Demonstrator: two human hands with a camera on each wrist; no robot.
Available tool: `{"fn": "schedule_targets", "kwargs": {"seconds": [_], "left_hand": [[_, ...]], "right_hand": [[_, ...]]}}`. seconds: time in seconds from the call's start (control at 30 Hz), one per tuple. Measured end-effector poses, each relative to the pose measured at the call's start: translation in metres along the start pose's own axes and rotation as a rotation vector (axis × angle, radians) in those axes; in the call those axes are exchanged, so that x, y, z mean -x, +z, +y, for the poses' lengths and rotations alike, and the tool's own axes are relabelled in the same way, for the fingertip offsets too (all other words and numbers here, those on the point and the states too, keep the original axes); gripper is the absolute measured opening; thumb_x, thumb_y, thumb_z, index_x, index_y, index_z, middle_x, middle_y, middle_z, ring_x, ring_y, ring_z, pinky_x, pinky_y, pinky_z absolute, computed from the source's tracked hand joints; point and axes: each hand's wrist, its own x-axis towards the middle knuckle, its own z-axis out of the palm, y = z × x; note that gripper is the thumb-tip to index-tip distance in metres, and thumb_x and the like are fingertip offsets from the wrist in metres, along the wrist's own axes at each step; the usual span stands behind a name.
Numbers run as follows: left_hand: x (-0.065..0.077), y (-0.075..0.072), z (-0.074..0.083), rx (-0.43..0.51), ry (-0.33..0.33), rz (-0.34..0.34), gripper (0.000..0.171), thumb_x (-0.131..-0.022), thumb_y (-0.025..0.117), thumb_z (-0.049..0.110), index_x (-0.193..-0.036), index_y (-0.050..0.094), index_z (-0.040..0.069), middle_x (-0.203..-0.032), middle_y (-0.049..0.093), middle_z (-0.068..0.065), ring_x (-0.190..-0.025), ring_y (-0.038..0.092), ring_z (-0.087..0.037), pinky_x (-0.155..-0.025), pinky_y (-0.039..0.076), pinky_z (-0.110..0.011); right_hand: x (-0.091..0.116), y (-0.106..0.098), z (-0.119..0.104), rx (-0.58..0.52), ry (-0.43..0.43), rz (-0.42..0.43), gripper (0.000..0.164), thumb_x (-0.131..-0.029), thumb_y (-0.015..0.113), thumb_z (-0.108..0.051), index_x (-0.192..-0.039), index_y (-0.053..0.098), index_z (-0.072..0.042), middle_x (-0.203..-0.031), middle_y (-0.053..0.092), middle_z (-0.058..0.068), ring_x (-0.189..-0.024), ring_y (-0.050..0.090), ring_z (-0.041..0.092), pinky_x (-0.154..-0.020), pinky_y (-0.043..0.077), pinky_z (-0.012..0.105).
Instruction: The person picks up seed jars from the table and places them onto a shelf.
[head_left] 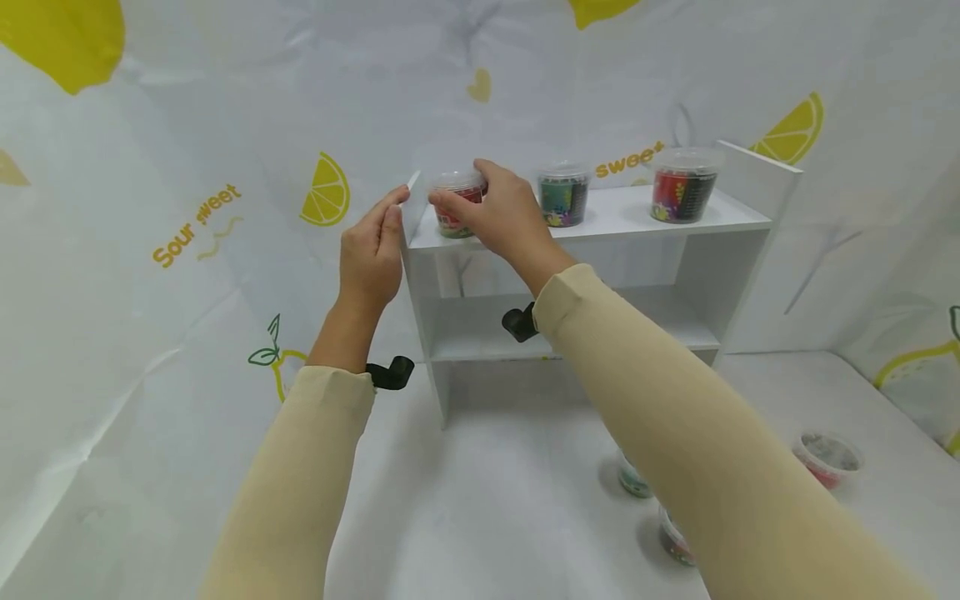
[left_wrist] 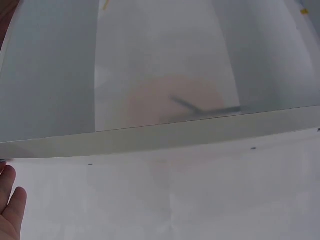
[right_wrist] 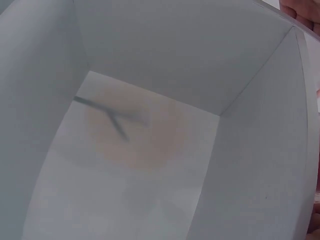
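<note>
My right hand (head_left: 517,218) grips a small clear-lidded plastic tub with a red label (head_left: 452,220), thumb at its front and fingers round its far side. The tub is at the left end of the top board of a white shelf unit (head_left: 487,327). My left hand (head_left: 372,257) is raised at the unit's left side panel (head_left: 415,212), its fingers extended along the panel edge. In the left wrist view, fingers (left_wrist: 14,206) show at the lower left below a white board. The right wrist view mostly looks into a shelf compartment (right_wrist: 150,47).
On the top board stand a green-labelled tub (head_left: 562,200) and a red-and-black one (head_left: 681,190). Farther down, tubs rest on the white surface (head_left: 480,500): one at far right (head_left: 827,458), two partly behind my right sleeve (head_left: 675,392). A lemon-print sheet (head_left: 187,108) hangs behind.
</note>
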Motion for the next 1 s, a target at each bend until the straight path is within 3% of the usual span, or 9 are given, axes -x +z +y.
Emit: {"fn": "schedule_targets", "kwargs": {"seconds": [0.37,0.6,0.73,0.87,1.0], "left_hand": [[-0.0038,-0.0014,0.0017,-0.005,-0.012,0.002,0.038,-0.106,0.041,0.023,-0.133,0.062,0.008,-0.132,0.064,-0.006,-0.128,0.056,-0.015,-0.109,0.044,-0.031],[-0.0064,-0.0046,0.0033,0.004,0.001,0.019,0.037,-0.105,0.043,0.022,-0.132,0.063,0.007,-0.131,0.065,-0.007,-0.128,0.056,-0.015,-0.108,0.044,-0.031],[-0.0062,-0.0045,0.0038,0.004,0.001,0.025,0.037,-0.105,0.044,0.022,-0.132,0.063,0.007,-0.131,0.065,-0.007,-0.127,0.057,-0.016,-0.108,0.045,-0.032],[-0.0042,-0.0024,0.0042,0.002,-0.009,0.009,0.038,-0.105,0.042,0.025,-0.133,0.062,0.008,-0.133,0.064,-0.006,-0.129,0.056,-0.016,-0.108,0.045,-0.034],[0.0021,-0.0005,0.0028,-0.013,-0.046,-0.018,0.04,-0.106,0.04,0.026,-0.135,0.061,0.01,-0.136,0.062,-0.004,-0.13,0.054,-0.015,-0.108,0.045,-0.034]], "right_hand": [[-0.0003,-0.0004,-0.0009,-0.002,0.001,0.001,0.098,-0.084,0.057,-0.072,-0.157,0.025,-0.015,-0.155,0.042,0.003,-0.138,0.044,0.016,-0.11,0.042,0.032],[-0.0003,-0.0002,-0.0048,-0.013,-0.017,0.014,0.085,-0.084,0.057,-0.071,-0.145,0.042,-0.014,-0.13,0.059,0.001,-0.115,0.057,0.015,-0.094,0.051,0.032],[0.0006,-0.0004,-0.0046,-0.006,-0.021,0.008,0.077,-0.084,0.059,-0.07,-0.136,0.048,-0.015,-0.118,0.061,0.0,-0.104,0.057,0.015,-0.086,0.052,0.031],[0.0029,-0.0006,-0.0014,0.012,-0.035,0.01,0.087,-0.083,0.061,-0.069,-0.145,0.04,-0.013,-0.128,0.059,0.002,-0.111,0.058,0.016,-0.091,0.052,0.031],[0.0093,0.0018,0.0036,0.02,-0.04,0.014,0.106,-0.082,0.063,-0.068,-0.158,0.016,-0.011,-0.151,0.045,0.005,-0.131,0.05,0.02,-0.105,0.047,0.035]]}}
